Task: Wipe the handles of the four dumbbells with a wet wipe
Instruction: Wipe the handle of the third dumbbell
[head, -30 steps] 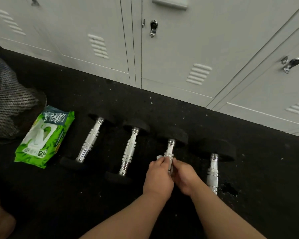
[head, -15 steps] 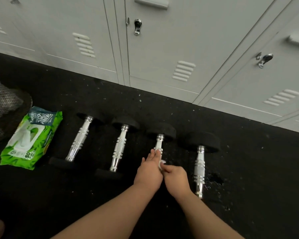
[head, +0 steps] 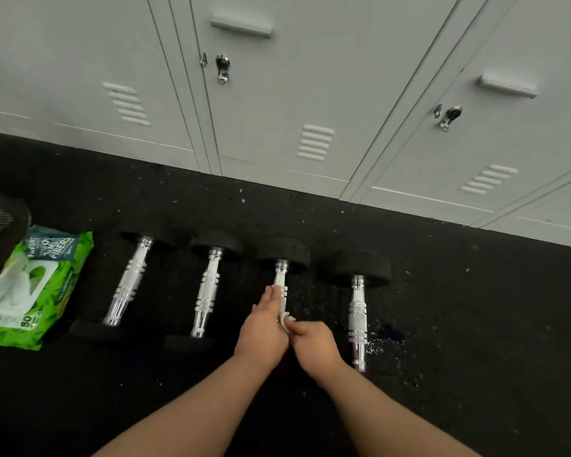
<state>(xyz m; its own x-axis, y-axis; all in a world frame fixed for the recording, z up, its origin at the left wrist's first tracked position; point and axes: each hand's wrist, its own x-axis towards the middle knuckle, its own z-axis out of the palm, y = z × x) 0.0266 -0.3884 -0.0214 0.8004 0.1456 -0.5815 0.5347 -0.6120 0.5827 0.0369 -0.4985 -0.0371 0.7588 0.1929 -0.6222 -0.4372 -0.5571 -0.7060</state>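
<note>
Right hand [head: 314, 341] pinches small white wet wipe [head: 283, 319] against chrome handle of 3rd black-ended dumbbell [head: 281, 278], handle running up beyond the pinch; left hand [head: 264, 328] lies straight-fingered alongside it.

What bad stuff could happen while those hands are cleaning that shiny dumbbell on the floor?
1. The third dumbbell lies on round ends, so it might roll while the left hand and right hand rub its handle.
2. The wet wipe is just a small scrunched bit pinched in the right hand's grip; it could slip out.
3. The wet patch beside the fourth dumbbell may make the floor slippery.
</note>
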